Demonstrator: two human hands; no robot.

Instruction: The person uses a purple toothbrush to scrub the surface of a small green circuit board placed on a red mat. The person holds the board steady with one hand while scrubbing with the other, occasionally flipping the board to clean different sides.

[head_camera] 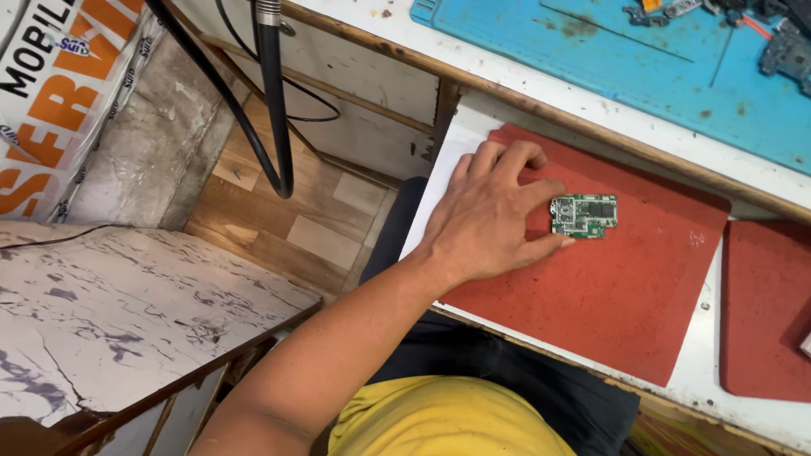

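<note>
Yellow shirt, then 1 arm out to a board on a red mat.
Left hand [486, 215] lies spread on the mat [625, 287], thumb and forefinger touching the green board [584, 215] without lifting it; blue mat [608, 59] beyond. Right hand unseen.

In the upper left corner there is one printed banner [59, 93], maybe a plastic sheet. It hangs or leans against the rough grey wall, and it reaches from the top edge down to the marbled white surface below. The background is white, with big letters in orange and black, and a small blue and yellow logo repeats along its right border. The sheet is wrinkled and a little shiny, and only a part of it shows. I see no other package, label or screen here.
</note>
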